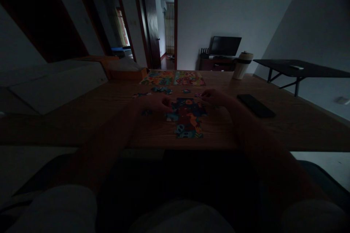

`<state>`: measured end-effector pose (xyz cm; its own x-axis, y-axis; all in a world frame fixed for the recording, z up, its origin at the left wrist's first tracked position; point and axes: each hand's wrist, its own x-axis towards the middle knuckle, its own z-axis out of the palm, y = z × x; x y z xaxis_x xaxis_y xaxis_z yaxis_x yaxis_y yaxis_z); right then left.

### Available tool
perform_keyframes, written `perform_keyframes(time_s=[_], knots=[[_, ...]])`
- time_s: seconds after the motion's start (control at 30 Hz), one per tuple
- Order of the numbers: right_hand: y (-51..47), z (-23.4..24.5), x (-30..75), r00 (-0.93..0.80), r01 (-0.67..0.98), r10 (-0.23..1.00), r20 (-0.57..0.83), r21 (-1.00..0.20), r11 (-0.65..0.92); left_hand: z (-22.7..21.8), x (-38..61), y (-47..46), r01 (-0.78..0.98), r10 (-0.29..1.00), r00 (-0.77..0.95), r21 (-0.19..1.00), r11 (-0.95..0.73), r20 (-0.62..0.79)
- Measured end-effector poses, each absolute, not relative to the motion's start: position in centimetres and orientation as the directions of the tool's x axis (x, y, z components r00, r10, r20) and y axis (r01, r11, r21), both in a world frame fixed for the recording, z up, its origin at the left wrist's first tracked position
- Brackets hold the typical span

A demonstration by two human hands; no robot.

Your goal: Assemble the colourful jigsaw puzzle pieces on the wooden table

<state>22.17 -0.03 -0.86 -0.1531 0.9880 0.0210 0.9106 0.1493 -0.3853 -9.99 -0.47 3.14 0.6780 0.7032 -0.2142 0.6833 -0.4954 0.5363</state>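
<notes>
The room is dim. A partly assembled colourful jigsaw puzzle lies on the wooden table in front of me. My left hand rests at the puzzle's upper left edge, fingers curled and touching it. My right hand sits at the upper right corner, fingertips pinched on what looks like a small puzzle piece. Loose pieces lie just beyond the puzzle. Further back are two printed puzzle sheets.
A black phone lies right of my right hand. A white tumbler stands at the far right of the table, an orange box at the far left. A dark side table, a TV and an open door are beyond.
</notes>
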Motion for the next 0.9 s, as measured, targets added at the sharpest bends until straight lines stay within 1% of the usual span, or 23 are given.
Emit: perform_keyframes(time_s=[0.1,0.2,0.33,0.43,0.53,0.63,0.77,0.83,0.9], knots=[[0.0,-0.8,22.2,-0.179,0.915,0.984,0.020,-0.363,0.174,2.8,-10.3,-0.1,0.699,0.688,0.675,0.531,-0.479,-0.267],[0.1,-0.9,22.4,-0.182,0.913,0.983,0.020,-0.368,0.177,2.4,-10.7,0.5,0.699,0.663,0.683,0.536,-0.473,-0.306],[0.2,-1.1,22.5,-0.170,0.908,0.986,-0.004,-0.389,0.155,2.1,-11.4,1.1,0.674,0.630,0.710,0.562,-0.479,-0.315],[0.2,-1.2,22.5,-0.168,0.902,0.986,-0.008,-0.406,0.150,2.5,-11.6,0.9,0.663,0.608,0.720,0.588,-0.462,-0.334],[0.0,-1.0,22.4,-0.165,0.909,0.986,-0.037,-0.394,0.137,3.2,-11.2,0.0,0.678,0.568,0.721,0.576,-0.457,-0.397],[-0.1,-0.8,22.3,-0.162,0.916,0.986,-0.027,-0.376,0.141,3.8,-10.5,-1.1,0.699,0.541,0.712,0.517,-0.494,-0.447],[0.1,-1.0,22.4,-0.180,0.912,0.984,-0.017,-0.377,0.160,3.8,-10.0,-2.9,0.734,0.571,0.677,0.360,-0.576,-0.466],[0.1,-1.1,22.5,-0.200,0.905,0.980,-0.017,-0.387,0.178,3.5,-10.1,-3.9,0.750,0.609,0.657,0.302,-0.588,-0.445],[0.0,-1.2,22.4,-0.188,0.901,0.982,-0.015,-0.400,0.166,3.1,-10.5,-5.1,0.763,0.658,0.645,0.288,-0.578,-0.389]])
